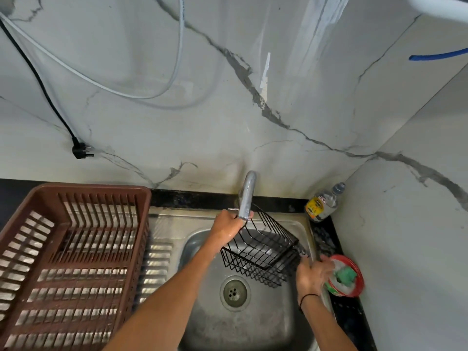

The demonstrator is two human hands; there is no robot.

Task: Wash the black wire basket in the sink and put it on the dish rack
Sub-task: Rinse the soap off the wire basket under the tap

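Over the steel sink [202, 323], the black wire basket [262, 252] hangs tilted above the basin, its open side turned up and to the far right, just below the grey tap [247, 196]. The left hand [229, 228] holds the basket by its far left rim, the grip curled round the wire right beside the tap's spout. The right hand [312, 273] is at the basket's near right corner, blurred; its fingertips touch the wire there, but whether that grip is pinching the wire or only resting against it I cannot tell. A dark band circles the right wrist. The drain [235, 293] lies in the basin below the basket. To the left, on the black counter [350, 315], stands the brown plastic dish rack [73, 264], well apart from the basket. On the counter to the right of the sink sits a red-rimmed dish [358, 272] with a green scrubber [347, 274] in it, just beside the right hand, and farther back in the corner a clear bottle [324, 202] with a yellow label. A black plug [81, 150] dangles against the marbled wall.
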